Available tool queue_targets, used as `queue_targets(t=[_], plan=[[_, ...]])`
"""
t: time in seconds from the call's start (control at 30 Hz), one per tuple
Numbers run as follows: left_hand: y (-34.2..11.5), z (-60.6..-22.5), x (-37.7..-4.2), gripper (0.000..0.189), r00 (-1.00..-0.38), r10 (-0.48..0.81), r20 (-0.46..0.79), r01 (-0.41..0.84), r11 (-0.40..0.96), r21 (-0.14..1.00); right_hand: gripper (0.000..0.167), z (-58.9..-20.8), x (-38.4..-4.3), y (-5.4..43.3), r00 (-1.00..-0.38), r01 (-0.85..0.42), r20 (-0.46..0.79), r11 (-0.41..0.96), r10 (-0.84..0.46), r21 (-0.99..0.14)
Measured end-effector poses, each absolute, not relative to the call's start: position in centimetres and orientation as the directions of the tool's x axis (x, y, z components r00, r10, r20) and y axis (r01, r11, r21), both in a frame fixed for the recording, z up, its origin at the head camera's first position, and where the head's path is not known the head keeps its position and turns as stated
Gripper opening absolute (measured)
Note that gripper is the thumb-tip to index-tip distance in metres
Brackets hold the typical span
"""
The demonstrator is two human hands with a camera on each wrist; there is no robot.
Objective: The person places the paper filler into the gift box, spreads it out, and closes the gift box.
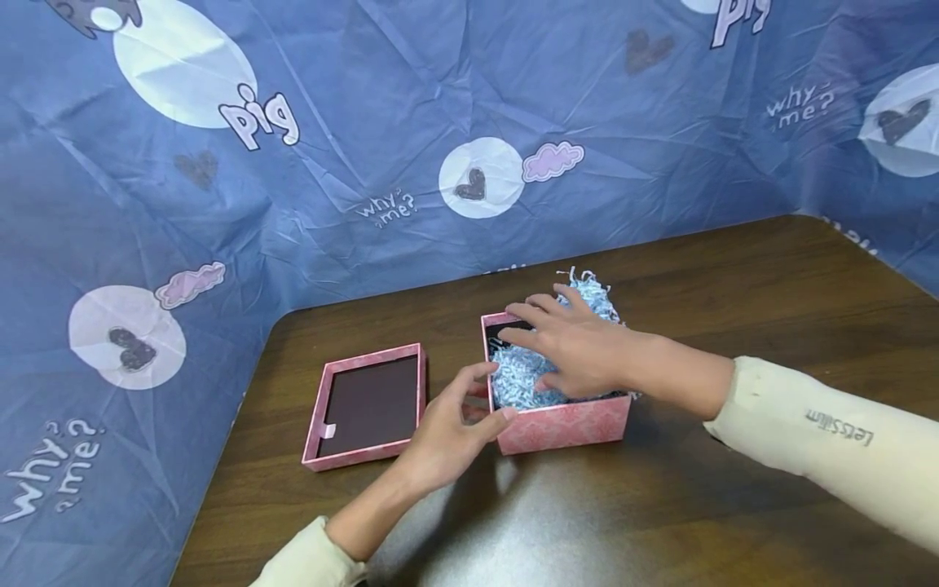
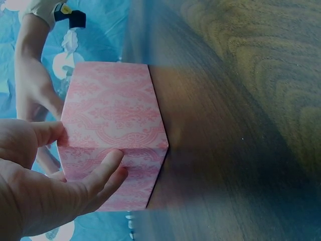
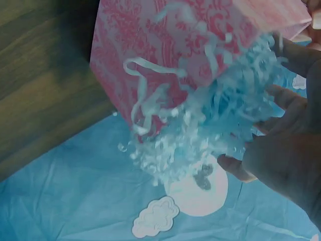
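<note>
The part-filled box point(image 1: 565, 428) on the table point(image 1: 704, 505) is being gripped at seven o'clock by the left hand point(image 1: 449, 428), shreds point(image 1: 521, 381), spilling at one, being touched by the spread right hand point(image 1: 575, 344), the lid point(image 1: 370, 408) lying unfitted at nine.

I made out deeper-pink ornate scrollwork on the pink box point(image 1: 565, 427), pale-blue shredded paper point(image 1: 522, 380), a pink-rimmed tray point(image 1: 370, 406) with a blackish inside nearer the left edge of the brown, wood-grained table point(image 1: 734, 285), and cream sleeves point(image 1: 822, 436).

Printed blue cloth point(image 1: 411, 106) around a wooden table point(image 1: 734, 281) suggests a booth.
</note>
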State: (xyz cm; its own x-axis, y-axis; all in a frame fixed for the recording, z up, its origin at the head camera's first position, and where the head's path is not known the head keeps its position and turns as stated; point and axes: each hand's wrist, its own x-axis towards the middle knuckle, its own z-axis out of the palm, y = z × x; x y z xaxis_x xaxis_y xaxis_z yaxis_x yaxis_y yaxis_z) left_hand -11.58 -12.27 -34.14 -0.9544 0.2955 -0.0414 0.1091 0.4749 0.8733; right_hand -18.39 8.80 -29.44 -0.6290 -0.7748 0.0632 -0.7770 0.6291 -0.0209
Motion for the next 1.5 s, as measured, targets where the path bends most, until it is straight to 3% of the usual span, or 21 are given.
queue_targets(t=[0.37, 0.93, 1.3, 1.5], plan=[[-12.2, -34.2, -11.6, 0.054, -0.956, 0.293, -0.028, 0.119, 0.472, 0.874, 0.074, -28.7, -18.5, 11.2, -0.683, -0.73, 0.086, 0.68, -0.725, -0.06], [-12.2, -34.1, -11.6, 0.054, -0.958, 0.284, -0.037, 0.11, 0.484, 0.868, 0.074, -30.0, -19.0, 12.7, -0.755, -0.634, -0.03, 0.741, -0.655, -0.219], [-12.3, -34.1, -11.6, 0.055, -0.954, 0.298, -0.045, 0.111, 0.485, 0.867, 0.069, -31.7, -18.3, 10.3, -0.688, -0.673, -0.094, 0.681, -0.72, -0.289], [-12.3, -34.0, -11.5, 0.055, -0.953, 0.299, -0.04, 0.115, 0.482, 0.869, 0.066, -32.3, -18.9, 9.1, -0.634, -0.649, -0.228, 0.669, -0.739, -0.363]])
